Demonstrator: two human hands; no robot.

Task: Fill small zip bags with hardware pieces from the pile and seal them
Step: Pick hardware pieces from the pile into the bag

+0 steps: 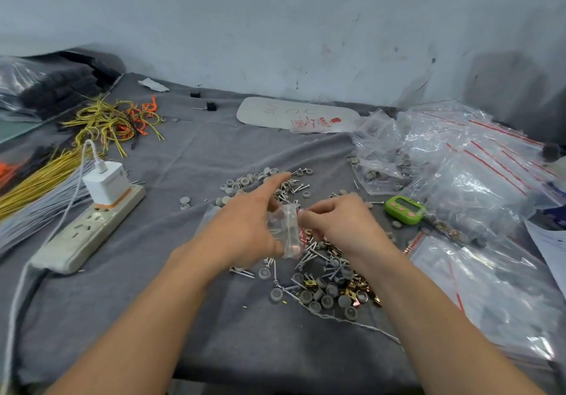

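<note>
A small clear zip bag (288,231) with a red strip sits between my two hands above the middle of the grey cloth. My left hand (245,226) holds its left side, index finger stretched forward. My right hand (340,224) pinches the bag's right edge with curled fingers. Under and around the hands lies the pile of hardware (329,281): grey round caps, screws and brass clips. More grey caps (245,180) are scattered farther back.
Heaps of clear zip bags (459,165) fill the right side, with flat bags (490,296) nearer me. A green timer (404,209) sits right of my hands. A power strip with a white charger (92,220) and bundles of yellow wires (113,122) lie at the left.
</note>
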